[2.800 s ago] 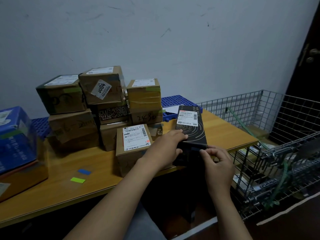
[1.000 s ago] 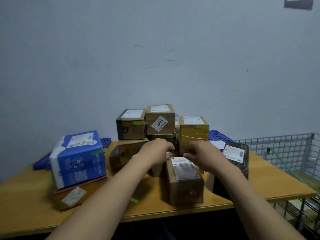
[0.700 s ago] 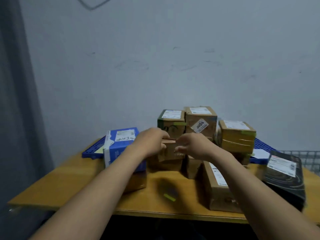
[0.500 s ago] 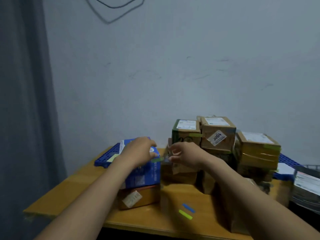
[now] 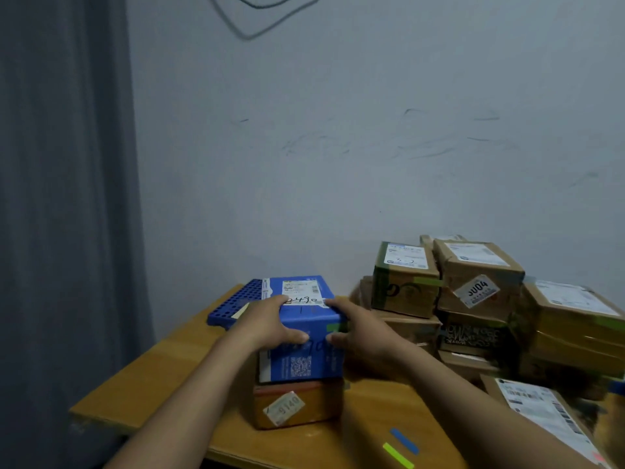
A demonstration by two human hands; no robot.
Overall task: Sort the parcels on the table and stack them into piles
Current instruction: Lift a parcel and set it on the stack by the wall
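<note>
Both hands are gripping the blue parcel (image 5: 301,362), one on each side. The left hand (image 5: 267,328) is curling over its left top edge, fingers lying on the top by the white label, thumb pressing the near face. The right hand (image 5: 360,333) is mirroring that on the right top edge, thumb sitting on the near face just under a green tape patch. The thumb tips are pointing at each other, close but apart. So the parcel is sitting squarely between the hands, in front of the person, both forearms running in from the bottom of the view. It's resting on a flat brown parcel (image 5: 294,406) carrying a "9140" sticker, with no gap showing between them. That stack is standing on the wooden table (image 5: 162,377), toward its left end. A blue perforated tray (image 5: 233,304) is lying just behind the stack, against the wall (image 5: 338,130). The pile of brown parcels (image 5: 473,299) is stacking up to the right of the right hand, near it but not touching as far as I can tell; its top row is showing a green-taped box (image 5: 404,279) and a box with a tilted sticker (image 5: 478,265). One more labelled parcel (image 5: 541,411) is lying at the near right, partly behind the right forearm. Two tape strips, blue (image 5: 404,441) and green (image 5: 398,455), are sticking to the tabletop near the front edge. A grey curtain (image 5: 64,198) is hanging at far left.
</note>
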